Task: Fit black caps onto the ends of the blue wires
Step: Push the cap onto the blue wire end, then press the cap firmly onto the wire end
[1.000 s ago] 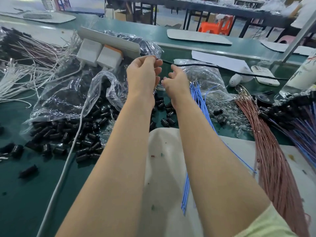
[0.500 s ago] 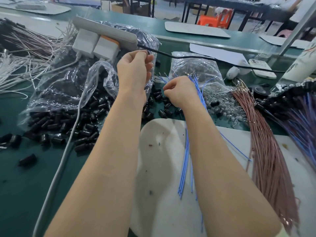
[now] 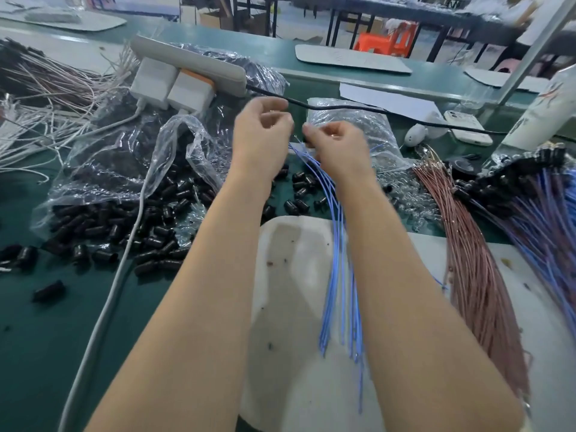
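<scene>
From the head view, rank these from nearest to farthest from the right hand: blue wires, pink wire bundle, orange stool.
1. blue wires: held in the right hand, trailing toward the person.
2. pink wire bundle: to its right.
3. orange stool: far background.

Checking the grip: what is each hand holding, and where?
Right hand grips the blue wires near their top ends. Left hand: fingers pinched, contents too blurred to tell.

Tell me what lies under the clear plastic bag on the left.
Under the clear plastic bag, black caps spill out along its near edge. A white cable crosses them. The creased plastic hides what lies deeper.
</scene>
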`<act>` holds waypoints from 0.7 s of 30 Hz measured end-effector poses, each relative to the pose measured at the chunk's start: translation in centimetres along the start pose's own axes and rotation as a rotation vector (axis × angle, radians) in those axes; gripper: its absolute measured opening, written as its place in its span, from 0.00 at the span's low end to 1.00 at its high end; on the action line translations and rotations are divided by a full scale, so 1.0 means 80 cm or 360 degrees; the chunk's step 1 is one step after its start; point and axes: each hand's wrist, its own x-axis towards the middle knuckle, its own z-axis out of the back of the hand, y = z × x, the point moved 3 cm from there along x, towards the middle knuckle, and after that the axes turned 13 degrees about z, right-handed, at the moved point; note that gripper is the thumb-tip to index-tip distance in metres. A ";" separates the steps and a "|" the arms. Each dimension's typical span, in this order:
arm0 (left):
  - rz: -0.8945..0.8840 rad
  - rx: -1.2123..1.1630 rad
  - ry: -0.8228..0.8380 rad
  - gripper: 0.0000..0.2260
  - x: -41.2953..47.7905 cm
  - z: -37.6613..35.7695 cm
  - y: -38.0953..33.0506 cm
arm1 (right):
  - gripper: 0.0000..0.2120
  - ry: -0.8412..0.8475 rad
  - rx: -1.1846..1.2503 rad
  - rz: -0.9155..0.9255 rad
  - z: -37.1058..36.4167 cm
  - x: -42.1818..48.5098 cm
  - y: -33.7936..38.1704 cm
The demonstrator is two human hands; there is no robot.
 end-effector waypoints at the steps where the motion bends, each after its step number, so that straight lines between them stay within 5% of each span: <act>1: -0.0037 0.0169 0.0097 0.09 -0.004 -0.011 0.000 | 0.07 -0.0022 0.0149 -0.0024 0.016 0.001 0.004; 4: -0.0076 0.0338 0.0353 0.09 -0.020 -0.047 0.005 | 0.10 0.0030 0.0158 -0.0018 0.057 -0.008 0.010; 11: 0.0067 0.0340 0.0444 0.04 -0.051 -0.100 0.032 | 0.14 0.0018 -0.0116 -0.0045 0.125 -0.047 -0.017; 16: 0.0423 -0.0262 0.0407 0.07 -0.051 -0.093 0.069 | 0.11 0.0342 -0.0948 -0.0180 0.123 -0.062 -0.048; 21: 0.0736 -0.0917 0.0412 0.07 -0.034 -0.080 0.084 | 0.05 0.0515 -0.0949 -0.0315 0.118 -0.068 -0.060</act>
